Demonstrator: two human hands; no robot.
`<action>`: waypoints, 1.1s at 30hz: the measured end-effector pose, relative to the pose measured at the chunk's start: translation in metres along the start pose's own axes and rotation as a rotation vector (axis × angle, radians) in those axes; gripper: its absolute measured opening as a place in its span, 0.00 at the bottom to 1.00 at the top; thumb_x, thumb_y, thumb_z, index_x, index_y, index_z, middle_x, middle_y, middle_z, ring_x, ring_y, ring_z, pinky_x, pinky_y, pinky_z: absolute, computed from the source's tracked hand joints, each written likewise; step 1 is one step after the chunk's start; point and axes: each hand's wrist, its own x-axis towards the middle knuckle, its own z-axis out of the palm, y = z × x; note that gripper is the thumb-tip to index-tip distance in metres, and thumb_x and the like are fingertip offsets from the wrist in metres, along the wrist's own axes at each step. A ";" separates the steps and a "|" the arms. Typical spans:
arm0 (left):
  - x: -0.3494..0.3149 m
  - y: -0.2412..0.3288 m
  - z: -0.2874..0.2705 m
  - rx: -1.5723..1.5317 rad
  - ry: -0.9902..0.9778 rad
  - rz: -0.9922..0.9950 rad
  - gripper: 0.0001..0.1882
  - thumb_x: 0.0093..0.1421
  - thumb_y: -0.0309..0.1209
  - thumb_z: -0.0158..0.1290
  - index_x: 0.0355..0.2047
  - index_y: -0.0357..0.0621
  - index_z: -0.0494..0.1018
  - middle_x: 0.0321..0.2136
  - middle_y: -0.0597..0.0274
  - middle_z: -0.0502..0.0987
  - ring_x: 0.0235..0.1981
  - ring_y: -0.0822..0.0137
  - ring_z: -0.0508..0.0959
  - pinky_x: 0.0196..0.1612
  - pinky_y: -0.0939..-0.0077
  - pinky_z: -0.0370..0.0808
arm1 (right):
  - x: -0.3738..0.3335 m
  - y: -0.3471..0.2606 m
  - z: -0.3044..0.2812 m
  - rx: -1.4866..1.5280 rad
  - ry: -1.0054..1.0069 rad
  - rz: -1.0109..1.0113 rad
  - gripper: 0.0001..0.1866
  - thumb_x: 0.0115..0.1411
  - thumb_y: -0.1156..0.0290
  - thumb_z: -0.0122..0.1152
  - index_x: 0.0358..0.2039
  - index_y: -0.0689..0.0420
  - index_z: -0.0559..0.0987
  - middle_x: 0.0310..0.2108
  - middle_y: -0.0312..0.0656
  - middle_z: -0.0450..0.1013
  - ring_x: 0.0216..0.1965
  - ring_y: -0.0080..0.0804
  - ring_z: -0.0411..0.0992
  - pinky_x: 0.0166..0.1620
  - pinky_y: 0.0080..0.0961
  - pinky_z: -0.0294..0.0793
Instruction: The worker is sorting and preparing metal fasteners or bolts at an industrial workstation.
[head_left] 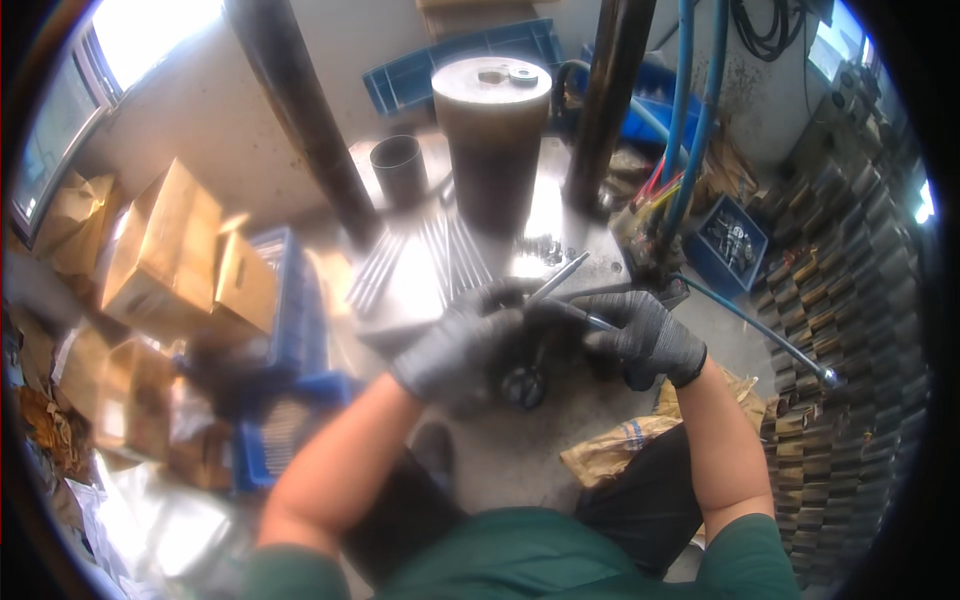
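My left hand (pixel 455 345), in a grey work glove, is closed around a slim metal rod (pixel 562 274) that points up and to the right. My right hand (pixel 650 335), gloved alike, grips a thin metal piece (pixel 598 322) whose far end lies close to the left hand's fingers; blur hides its kind. Both hands are over the near edge of a metal worktable (pixel 400 312). Beyond the left hand, several bright rods (pixel 450 250) lie side by side on it. Small dark parts (pixel 545 250) are scattered just behind the held rod.
A thick metal cylinder (pixel 492 150) stands mid-table between two dark posts (pixel 300 110); a short pipe (pixel 398 170) is beside it. Cardboard boxes (pixel 165 250) and blue crates (pixel 300 300) line the left. At right are a blue bin (pixel 728 245), a hose (pixel 755 330) and stacked metal parts (pixel 840 330).
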 end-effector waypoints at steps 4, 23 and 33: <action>0.001 -0.002 0.001 0.073 0.016 0.000 0.29 0.70 0.42 0.56 0.64 0.35 0.69 0.53 0.54 0.79 0.53 0.65 0.79 0.59 0.72 0.76 | -0.002 0.004 -0.005 0.055 -0.009 0.035 0.27 0.59 0.81 0.65 0.61 0.60 0.78 0.49 0.40 0.82 0.50 0.19 0.74 0.57 0.25 0.75; 0.000 -0.009 0.005 -0.254 0.100 -0.031 0.29 0.62 0.31 0.53 0.62 0.29 0.68 0.51 0.44 0.80 0.51 0.55 0.83 0.58 0.60 0.80 | 0.004 -0.014 0.015 -0.088 -0.104 0.141 0.26 0.61 0.79 0.66 0.61 0.57 0.78 0.48 0.40 0.83 0.49 0.20 0.76 0.56 0.25 0.77; 0.007 -0.014 -0.002 -0.340 0.080 -0.031 0.29 0.59 0.27 0.50 0.60 0.26 0.68 0.45 0.42 0.82 0.21 0.73 0.77 0.27 0.82 0.76 | 0.005 0.013 0.023 -0.157 0.038 -0.068 0.27 0.61 0.75 0.66 0.62 0.59 0.76 0.50 0.46 0.81 0.51 0.28 0.78 0.56 0.29 0.77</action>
